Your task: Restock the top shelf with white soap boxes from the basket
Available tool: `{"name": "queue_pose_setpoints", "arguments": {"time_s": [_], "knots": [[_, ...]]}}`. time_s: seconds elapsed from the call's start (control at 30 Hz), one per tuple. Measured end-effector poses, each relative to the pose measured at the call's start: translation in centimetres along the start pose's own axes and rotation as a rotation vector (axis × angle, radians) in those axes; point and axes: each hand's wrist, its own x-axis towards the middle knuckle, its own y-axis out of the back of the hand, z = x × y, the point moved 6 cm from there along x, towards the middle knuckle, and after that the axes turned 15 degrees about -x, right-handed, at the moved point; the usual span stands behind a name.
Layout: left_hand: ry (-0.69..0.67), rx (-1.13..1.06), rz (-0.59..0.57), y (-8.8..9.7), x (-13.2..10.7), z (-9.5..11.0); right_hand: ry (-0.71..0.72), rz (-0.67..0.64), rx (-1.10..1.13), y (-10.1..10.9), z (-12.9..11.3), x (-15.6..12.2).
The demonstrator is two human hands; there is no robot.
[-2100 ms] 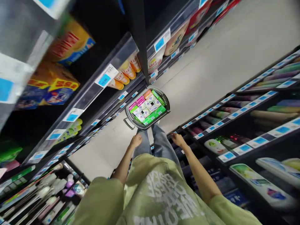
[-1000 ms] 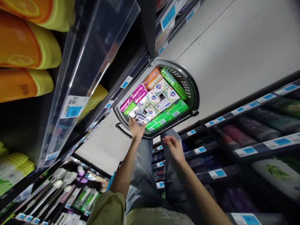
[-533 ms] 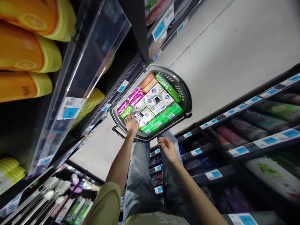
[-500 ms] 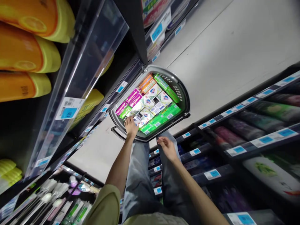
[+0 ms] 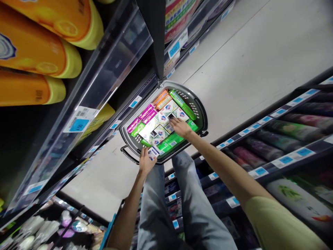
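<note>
A grey shopping basket (image 5: pixel 202 111) sits on the shop floor, packed with boxed soaps in white, green, pink and orange. My left hand (image 5: pixel 146 161) is at the basket's near rim, closed around a small white and blue soap box (image 5: pixel 153 152) that it lifts clear of the others. My right hand (image 5: pixel 180 126) reaches into the basket's middle, fingers spread over the white boxes (image 5: pixel 166 110) and touching them. Green boxes (image 5: pixel 172 140) lie beside that hand.
Black shelving lines both sides of the aisle. Orange and yellow bottles (image 5: pixel 39 55) fill the upper left shelf behind a clear guard with a price label (image 5: pixel 78 121). Toothpaste-like boxes (image 5: pixel 293 129) lie on the right shelves. Pale floor (image 5: pixel 249 55) stretches beyond the basket.
My left hand pulled back from among the boxes to the near rim with a soap box in it. My right hand moved from beside my knee into the basket.
</note>
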Motion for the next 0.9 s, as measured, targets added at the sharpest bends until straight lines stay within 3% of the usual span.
{"name": "queue_pose_setpoints", "arguments": {"time_s": [0.2,0.57,0.73,0.8,0.9], "knots": [[0.008,-0.136,0.001,-1.2,-3.2,0.6,-0.035,-0.171,-0.175,-0.6,-0.2,3.0],[0.071,-0.218,-0.061,-2.5,-5.7,0.5,-0.005,-0.166,-0.229,0.8,-0.7,3.7],[0.063,-0.219,-0.071,-1.8,-6.7,1.2,0.041,-0.062,-0.178,2.2,-1.4,-1.2],[0.070,-0.214,-0.079,-1.3,-7.5,1.6,0.048,0.095,-0.075,4.2,-2.0,-4.7],[0.111,-0.204,-0.113,-0.4,-9.4,2.1,0.037,0.430,0.159,8.8,-2.8,-10.9]]}}
